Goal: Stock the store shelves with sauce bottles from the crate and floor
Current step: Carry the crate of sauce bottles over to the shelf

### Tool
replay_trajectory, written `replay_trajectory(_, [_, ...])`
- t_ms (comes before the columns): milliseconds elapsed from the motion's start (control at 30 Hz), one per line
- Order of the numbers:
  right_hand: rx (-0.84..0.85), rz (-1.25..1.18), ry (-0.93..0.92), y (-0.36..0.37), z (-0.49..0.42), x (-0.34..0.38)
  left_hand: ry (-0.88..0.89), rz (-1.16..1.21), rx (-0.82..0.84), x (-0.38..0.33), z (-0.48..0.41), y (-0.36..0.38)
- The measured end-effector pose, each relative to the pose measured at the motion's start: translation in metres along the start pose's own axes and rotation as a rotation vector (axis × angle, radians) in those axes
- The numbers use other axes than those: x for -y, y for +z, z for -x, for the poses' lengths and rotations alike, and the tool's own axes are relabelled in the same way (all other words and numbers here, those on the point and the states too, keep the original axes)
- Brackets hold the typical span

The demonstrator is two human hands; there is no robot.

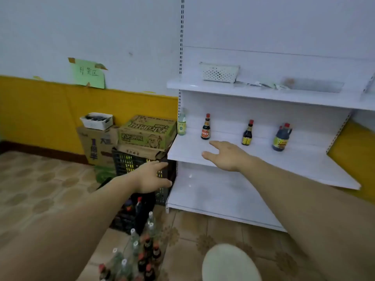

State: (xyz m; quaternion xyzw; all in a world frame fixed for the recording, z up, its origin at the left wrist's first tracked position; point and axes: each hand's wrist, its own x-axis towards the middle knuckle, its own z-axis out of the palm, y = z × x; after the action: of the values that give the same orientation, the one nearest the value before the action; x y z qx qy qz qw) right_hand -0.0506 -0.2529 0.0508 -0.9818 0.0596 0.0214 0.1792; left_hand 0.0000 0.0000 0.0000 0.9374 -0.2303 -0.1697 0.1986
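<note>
Head view: four sauce bottles stand on the middle shelf. The right hand hovers empty above that shelf, fingers spread; the left hand, also empty, reaches beside its left edge, above the crate.

The left forearm hid much of the black crate; the floor bottles ran off the bottom edge, labels on the shelf bottles too small to read.
</note>
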Motion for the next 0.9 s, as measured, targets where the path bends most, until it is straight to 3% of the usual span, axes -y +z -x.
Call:
replay_trajectory(433, [0.256,-0.050,-0.008,0.164,-0.090,0.192,-0.256,0.066,0.097,0.274,0.048,-0.039])
replay_trajectory(900, [0.409,-0.074,0.104,0.268,-0.192,0.240,-0.371,0.141,0.178,0.405,-0.015,-0.055])
